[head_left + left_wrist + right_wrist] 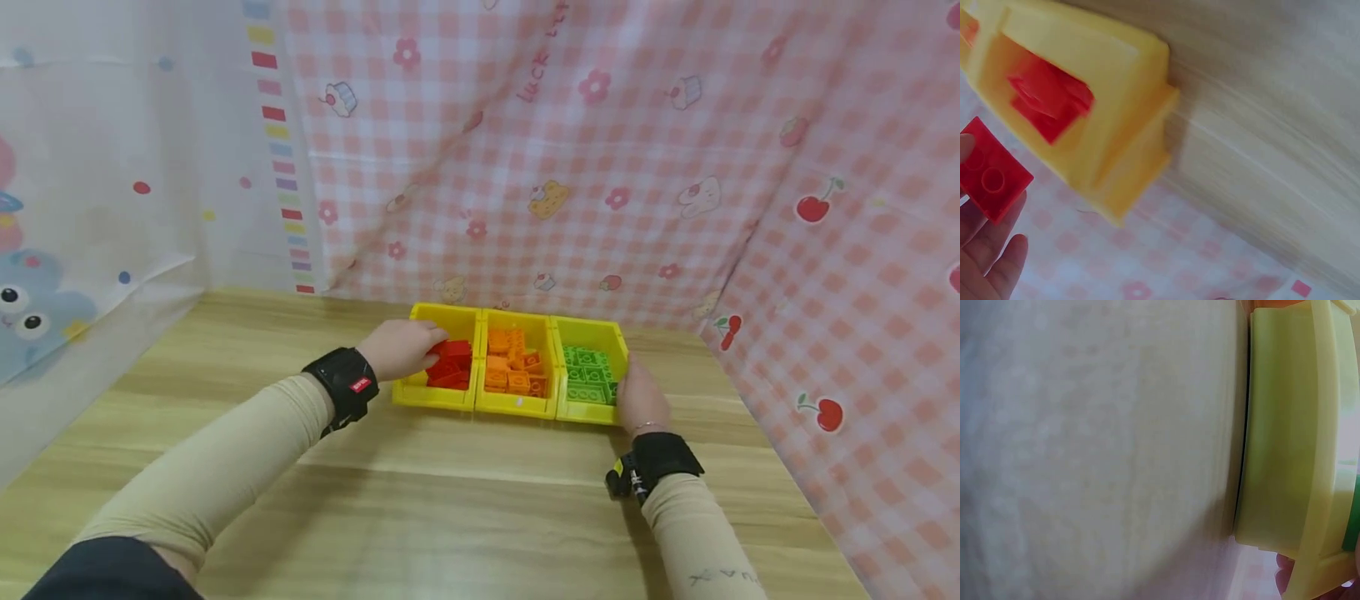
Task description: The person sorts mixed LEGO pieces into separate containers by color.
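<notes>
My left hand (401,348) is over the left yellow bin (432,402). It pinches a red toy building brick (999,169) between thumb and fingers, the brick's hollow underside showing in the left wrist view. More red bricks (450,375) lie in that bin. At the far right of the row, my right hand (643,396) grips the side wall of another yellow bin (588,412), fingertips (1283,573) showing outside the wall in the right wrist view. Light green bricks (587,371) fill this bin, with a darker green one (1354,519) beside the hand.
Between those two stands a middle yellow bin (513,405) with orange bricks (516,362). The three bins sit side by side on a wood-grain table (450,500). Close behind them hangs a pink checked cloth (525,167), and patterned sheets close off both sides.
</notes>
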The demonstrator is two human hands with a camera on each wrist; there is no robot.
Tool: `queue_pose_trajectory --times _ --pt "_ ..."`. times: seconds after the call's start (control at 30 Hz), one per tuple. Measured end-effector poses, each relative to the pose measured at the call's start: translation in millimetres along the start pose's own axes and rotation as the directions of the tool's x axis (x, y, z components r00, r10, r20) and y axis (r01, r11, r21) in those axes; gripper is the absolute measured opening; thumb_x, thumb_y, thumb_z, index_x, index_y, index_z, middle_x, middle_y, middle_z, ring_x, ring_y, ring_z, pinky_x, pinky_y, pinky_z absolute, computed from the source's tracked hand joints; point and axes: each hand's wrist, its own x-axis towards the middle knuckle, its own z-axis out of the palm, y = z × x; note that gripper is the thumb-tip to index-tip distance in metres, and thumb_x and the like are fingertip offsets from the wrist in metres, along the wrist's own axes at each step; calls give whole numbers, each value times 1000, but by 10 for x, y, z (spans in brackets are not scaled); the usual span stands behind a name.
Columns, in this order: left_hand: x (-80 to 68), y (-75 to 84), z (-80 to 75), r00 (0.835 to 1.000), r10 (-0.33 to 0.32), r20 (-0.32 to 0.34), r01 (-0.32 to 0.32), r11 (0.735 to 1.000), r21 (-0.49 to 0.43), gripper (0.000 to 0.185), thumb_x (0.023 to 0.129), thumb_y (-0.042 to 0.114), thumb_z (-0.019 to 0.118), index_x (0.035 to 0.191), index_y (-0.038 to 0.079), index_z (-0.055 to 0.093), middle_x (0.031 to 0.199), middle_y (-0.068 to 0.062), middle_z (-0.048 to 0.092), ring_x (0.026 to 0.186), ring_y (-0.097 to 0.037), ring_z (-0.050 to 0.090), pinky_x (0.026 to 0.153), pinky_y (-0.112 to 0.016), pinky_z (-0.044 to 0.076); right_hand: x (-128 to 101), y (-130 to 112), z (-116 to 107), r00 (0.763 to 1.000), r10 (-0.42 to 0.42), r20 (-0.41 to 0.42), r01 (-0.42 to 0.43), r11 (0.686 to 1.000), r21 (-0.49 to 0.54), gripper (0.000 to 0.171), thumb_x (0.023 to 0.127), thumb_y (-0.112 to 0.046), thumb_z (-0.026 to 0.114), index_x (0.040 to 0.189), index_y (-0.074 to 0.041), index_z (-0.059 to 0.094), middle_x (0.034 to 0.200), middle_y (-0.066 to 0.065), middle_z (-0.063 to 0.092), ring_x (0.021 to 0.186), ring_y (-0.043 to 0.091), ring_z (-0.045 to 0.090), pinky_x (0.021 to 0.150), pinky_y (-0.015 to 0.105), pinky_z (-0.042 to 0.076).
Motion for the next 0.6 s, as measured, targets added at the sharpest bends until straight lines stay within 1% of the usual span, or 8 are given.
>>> queue_pose_trajectory --times 0.1,0.23,0.33,0.47,0.6 --pt "91 -80 71 999 -34 15 34 999 6 19 85 19 68 99 7 65 81 -1 58 69 -16 55 63 -31 48 9 2 20 1000 3 -12 -3 1000 -4 47 100 -10 31 144 3 25 137 25 40 122 39 42 99 51 33" --pt "123 -159 207 995 -79 54 79 997 1 20 86 20 67 100 6 64 85 -4 60 72 -19 57 67 -35 49 -5 -30 56 1000 10 -10 -10 1000 5 46 100 -11 31 144 2 25 137 23 41 122 38 43 99 51 33" --pt "133 -204 271 992 -107 72 106 994 11 20 86 20 66 100 6 64 86 -4 61 78 -20 58 78 -41 46 -10 -48 50 1000 7 -2 -7 1000 10 47 100 -11 31 145 2 24 138 23 40 123 38 41 99 51 32" --pt "156 -236 317 990 -118 73 117 993 20 17 86 19 67 97 8 63 85 -4 63 82 -21 59 86 -48 39 0 -17 36 1000 -1 -6 1 1000 -6 47 100 -10 30 145 2 22 138 24 40 124 38 41 100 51 32" --pt "176 -230 362 987 -117 111 116 993 15 19 85 20 68 99 8 64 87 -4 64 84 -21 59 91 -51 36 10 32 45 1000 7 -8 -7 1000 -23 48 101 -11 30 146 2 21 139 24 39 124 38 40 100 50 32"
